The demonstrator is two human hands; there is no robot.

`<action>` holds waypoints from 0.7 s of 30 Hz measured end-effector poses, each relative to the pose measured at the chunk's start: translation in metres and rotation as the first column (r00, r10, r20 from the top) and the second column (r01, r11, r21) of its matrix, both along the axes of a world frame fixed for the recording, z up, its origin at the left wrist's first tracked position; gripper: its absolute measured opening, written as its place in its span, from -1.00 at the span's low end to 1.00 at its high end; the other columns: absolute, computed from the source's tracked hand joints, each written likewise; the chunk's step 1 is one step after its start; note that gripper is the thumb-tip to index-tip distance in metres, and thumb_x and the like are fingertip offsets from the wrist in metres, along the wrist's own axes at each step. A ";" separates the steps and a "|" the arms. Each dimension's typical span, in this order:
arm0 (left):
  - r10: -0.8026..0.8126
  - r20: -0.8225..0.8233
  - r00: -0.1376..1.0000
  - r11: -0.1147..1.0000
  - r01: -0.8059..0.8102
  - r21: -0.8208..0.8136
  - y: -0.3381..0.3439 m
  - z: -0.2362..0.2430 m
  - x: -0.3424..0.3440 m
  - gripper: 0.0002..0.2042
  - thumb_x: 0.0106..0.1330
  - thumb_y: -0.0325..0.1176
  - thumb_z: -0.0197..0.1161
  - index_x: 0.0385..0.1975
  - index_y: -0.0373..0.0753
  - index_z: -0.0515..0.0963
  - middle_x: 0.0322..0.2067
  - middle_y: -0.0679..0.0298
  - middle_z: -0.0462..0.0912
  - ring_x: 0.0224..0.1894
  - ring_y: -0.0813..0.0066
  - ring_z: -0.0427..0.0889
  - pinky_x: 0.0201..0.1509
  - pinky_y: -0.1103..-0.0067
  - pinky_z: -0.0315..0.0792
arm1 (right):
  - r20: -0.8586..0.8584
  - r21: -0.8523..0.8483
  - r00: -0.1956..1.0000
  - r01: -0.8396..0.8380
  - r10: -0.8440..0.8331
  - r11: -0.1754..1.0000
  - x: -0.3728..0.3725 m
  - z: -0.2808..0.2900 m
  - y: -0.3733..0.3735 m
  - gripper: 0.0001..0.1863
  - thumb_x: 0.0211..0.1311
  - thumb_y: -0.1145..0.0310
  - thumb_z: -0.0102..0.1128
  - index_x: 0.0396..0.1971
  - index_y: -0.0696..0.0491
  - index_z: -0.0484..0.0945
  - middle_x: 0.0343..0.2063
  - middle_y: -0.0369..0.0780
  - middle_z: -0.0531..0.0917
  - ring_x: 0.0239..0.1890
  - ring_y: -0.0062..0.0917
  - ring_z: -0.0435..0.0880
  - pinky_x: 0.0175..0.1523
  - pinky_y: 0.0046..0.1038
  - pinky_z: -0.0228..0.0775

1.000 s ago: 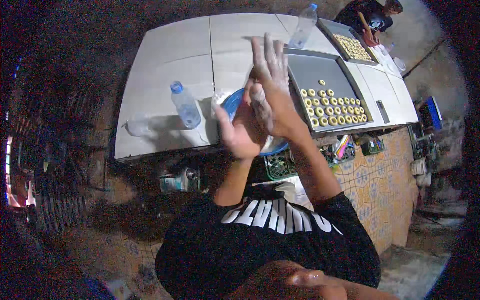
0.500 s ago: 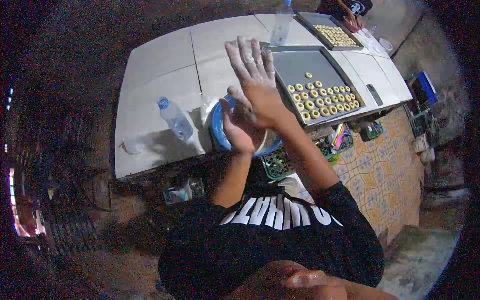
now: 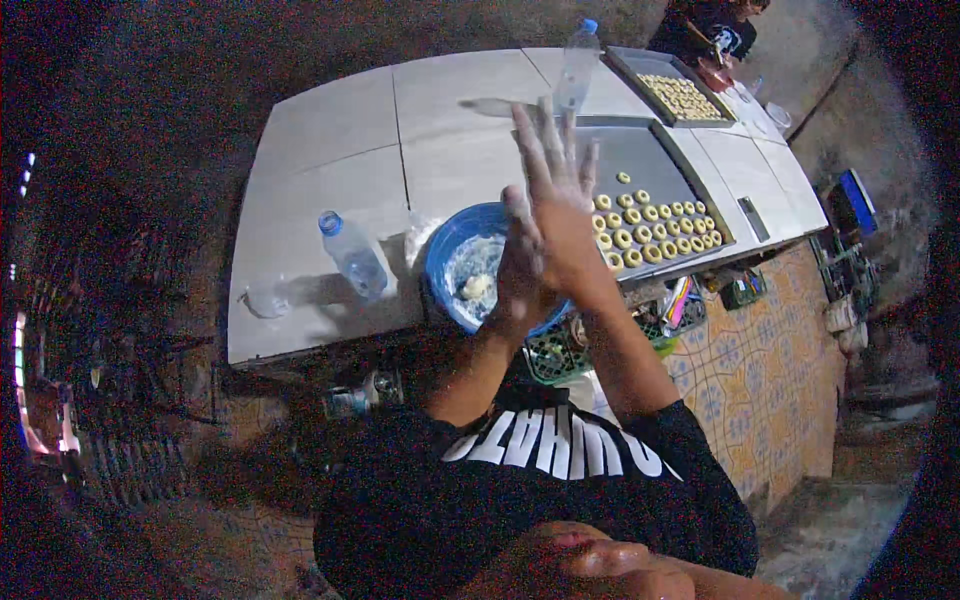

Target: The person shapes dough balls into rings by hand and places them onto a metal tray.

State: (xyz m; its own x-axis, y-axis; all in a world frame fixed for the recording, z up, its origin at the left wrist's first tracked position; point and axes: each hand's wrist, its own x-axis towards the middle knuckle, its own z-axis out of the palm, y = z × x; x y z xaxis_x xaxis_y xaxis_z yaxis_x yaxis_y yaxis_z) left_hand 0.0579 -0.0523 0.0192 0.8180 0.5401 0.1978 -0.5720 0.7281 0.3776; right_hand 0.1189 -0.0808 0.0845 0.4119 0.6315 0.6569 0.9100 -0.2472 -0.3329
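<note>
My right hand [image 3: 562,225], dusted with white flour, stretches its fingers flat and upward. Its heel and palm lie against my left hand [image 3: 522,285], which is mostly behind it. The left fingers are hidden, and whether anything sits between the palms I cannot make out. Just left of both hands stands a blue basin [image 3: 437,255] with white flour inside and a pale lump of dough [image 3: 474,288] on the flour. Beyond my right hand, a grey metal tray [image 3: 640,150] carries several rows of small ring-shaped dough pieces [image 3: 653,253], each with a dent in the middle.
A clear plastic bottle [image 3: 355,262] leans on the white tabletop [image 3: 330,190]; another bottle [image 3: 577,75] stands at the far edge. A second filled tray [image 3: 650,68] lies near another person [image 3: 715,40]. A dark flat object [image 3: 752,220] rests at the right. Green crates [image 3: 548,362] sit below the edge.
Both hands have shifted right in the picture, uncovering the basin's inside and the dough lump. The left palm, visible before, is now largely behind the right hand. The whole view has tilted slightly.
</note>
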 end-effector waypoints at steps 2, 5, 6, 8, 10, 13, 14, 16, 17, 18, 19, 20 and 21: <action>-0.079 0.042 0.996 0.964 0.087 -0.250 0.003 -0.004 -0.011 -0.42 0.52 0.13 -0.12 0.28 -0.21 0.40 0.21 0.18 0.50 0.25 0.31 0.47 0.39 0.35 0.27 | 0.039 -0.037 0.994 0.102 -0.100 0.994 0.003 0.002 -0.001 -0.16 0.36 -0.07 -0.01 0.54 -0.17 -0.11 0.54 -0.05 -0.18 0.57 -0.07 -0.33 0.48 0.20 -0.65; -0.161 0.274 0.948 0.987 0.162 0.020 0.029 0.006 -0.004 -0.31 0.53 0.18 -0.28 0.46 -0.22 0.07 0.43 0.16 0.17 0.44 0.35 0.18 0.51 0.36 0.01 | -0.026 -0.082 0.998 -0.064 0.062 0.995 0.001 -0.013 -0.012 -0.17 0.38 -0.02 -0.03 0.53 -0.08 -0.10 0.53 -0.03 -0.20 0.56 -0.01 -0.36 0.48 0.21 -0.62; -0.050 0.113 0.992 0.996 0.042 0.072 0.031 0.023 -0.011 -0.27 0.52 0.19 -0.33 0.49 -0.24 0.00 0.48 0.12 0.09 0.49 0.36 0.11 0.52 0.37 -0.04 | -0.066 -0.081 0.985 -0.166 0.161 0.983 -0.009 -0.015 -0.015 -0.19 0.39 -0.02 -0.05 0.53 -0.05 -0.08 0.53 -0.01 -0.20 0.55 0.01 -0.36 0.48 0.20 -0.59; -0.056 0.289 0.956 0.998 0.055 0.014 0.039 0.028 0.006 -0.29 0.53 0.15 -0.35 0.51 -0.23 -0.06 0.52 0.15 -0.04 0.53 0.31 -0.01 0.55 0.33 -0.12 | -0.240 -0.069 0.906 -0.375 0.350 0.924 -0.036 -0.011 -0.025 -0.18 0.40 -0.10 -0.14 0.51 0.01 -0.05 0.53 0.01 -0.21 0.55 0.06 -0.38 0.49 0.18 -0.57; 0.034 0.322 0.946 0.935 -0.144 0.324 0.059 0.001 0.024 -0.30 0.54 0.06 -0.33 0.50 -0.32 -0.16 0.54 0.03 -0.21 0.58 0.28 -0.22 0.54 0.28 -0.11 | -0.235 -0.051 0.848 -0.499 0.476 0.865 -0.050 -0.015 -0.032 -0.15 0.39 -0.21 -0.26 0.51 0.03 -0.03 0.53 0.02 -0.21 0.54 0.11 -0.41 0.49 0.14 -0.60; 0.149 0.261 0.954 0.920 -0.231 0.317 0.033 0.039 0.008 -0.31 0.55 0.04 -0.33 0.50 -0.31 -0.14 0.53 0.02 -0.16 0.57 0.25 -0.16 0.53 0.29 -0.07 | -0.302 0.042 0.802 -0.529 0.515 0.848 -0.057 0.006 -0.029 -0.14 0.38 -0.25 -0.32 0.51 0.01 -0.03 0.53 0.02 -0.20 0.53 0.12 -0.42 0.49 0.14 -0.66; 0.185 0.240 0.953 0.916 -0.256 0.309 0.013 0.061 0.003 -0.32 0.55 0.03 -0.33 0.50 -0.31 -0.13 0.52 0.02 -0.14 0.56 0.24 -0.13 0.52 0.29 -0.05 | -0.309 0.083 0.809 -0.502 0.501 0.861 -0.051 0.013 -0.030 -0.15 0.38 -0.25 -0.33 0.52 -0.02 -0.03 0.53 0.02 -0.20 0.53 0.11 -0.43 0.48 0.15 -0.67; 0.270 0.187 0.944 0.901 -0.316 0.297 -0.019 0.092 -0.006 -0.33 0.55 0.02 -0.33 0.50 -0.31 -0.11 0.51 0.01 -0.09 0.55 0.21 -0.08 0.51 0.30 0.00 | -0.204 0.018 0.928 -0.315 0.312 0.949 -0.034 0.021 -0.027 -0.20 0.39 -0.17 -0.26 0.53 -0.10 -0.06 0.53 0.00 -0.22 0.55 0.04 -0.44 0.45 0.23 -0.75; 0.278 0.162 0.947 0.905 -0.314 0.286 -0.020 0.071 0.000 -0.34 0.56 0.02 -0.33 0.50 -0.31 -0.11 0.51 0.01 -0.07 0.55 0.20 -0.06 0.51 0.30 0.01 | -0.186 0.026 0.962 -0.199 0.201 0.980 -0.018 0.009 -0.019 -0.21 0.41 -0.12 -0.20 0.53 -0.10 -0.09 0.53 0.00 -0.23 0.55 0.01 -0.41 0.45 0.23 -0.78; 0.283 0.148 0.948 0.906 -0.314 0.283 -0.026 0.064 0.001 -0.34 0.56 0.01 -0.33 0.50 -0.31 -0.10 0.51 0.01 -0.06 0.54 0.20 -0.05 0.51 0.30 0.02 | -0.083 0.033 0.984 -0.156 0.159 0.987 -0.002 0.004 -0.019 -0.20 0.41 -0.10 -0.17 0.54 -0.12 -0.12 0.53 0.00 -0.23 0.55 0.01 -0.38 0.45 0.23 -0.75; -0.132 0.547 0.827 0.987 0.160 -0.003 -0.010 0.023 -0.007 -0.38 0.56 0.03 -0.29 0.47 -0.23 0.01 0.42 0.07 0.13 0.46 0.18 0.12 0.48 0.29 0.08 | -0.064 -0.010 0.989 -0.137 0.136 0.990 -0.010 0.003 -0.014 -0.21 0.42 -0.11 -0.19 0.54 -0.13 -0.12 0.53 0.00 -0.23 0.55 0.01 -0.37 0.46 0.22 -0.72; -0.235 0.513 0.825 0.940 0.328 -0.097 0.006 -0.003 -0.004 -0.39 0.56 0.05 -0.25 0.46 -0.20 0.06 0.38 0.10 0.23 0.42 0.21 0.20 0.48 0.30 0.09 | -0.033 -0.060 0.997 -0.076 0.074 0.995 -0.009 0.002 -0.016 -0.22 0.42 -0.11 -0.21 0.54 -0.13 -0.12 0.53 0.01 -0.23 0.55 0.02 -0.36 0.46 0.22 -0.69; -0.304 0.479 0.824 0.867 0.447 -0.220 0.026 -0.034 -0.005 -0.40 0.55 0.08 -0.20 0.45 -0.16 0.12 0.33 0.14 0.34 0.37 0.24 0.29 0.49 0.31 0.09 | -0.058 -0.084 0.992 -0.114 0.109 0.990 -0.014 -0.012 -0.009 -0.21 0.42 -0.13 -0.22 0.54 -0.14 -0.11 0.53 0.01 -0.23 0.55 0.02 -0.36 0.46 0.22 -0.69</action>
State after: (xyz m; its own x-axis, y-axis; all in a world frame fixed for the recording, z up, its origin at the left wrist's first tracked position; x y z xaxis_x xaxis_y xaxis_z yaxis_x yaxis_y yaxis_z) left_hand 0.0531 -0.0258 -0.0153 0.8468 0.2979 0.4407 -0.2769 0.9542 -0.1131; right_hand 0.1048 -0.0903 0.0723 0.3689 0.7292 0.5763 0.9149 -0.1757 -0.3634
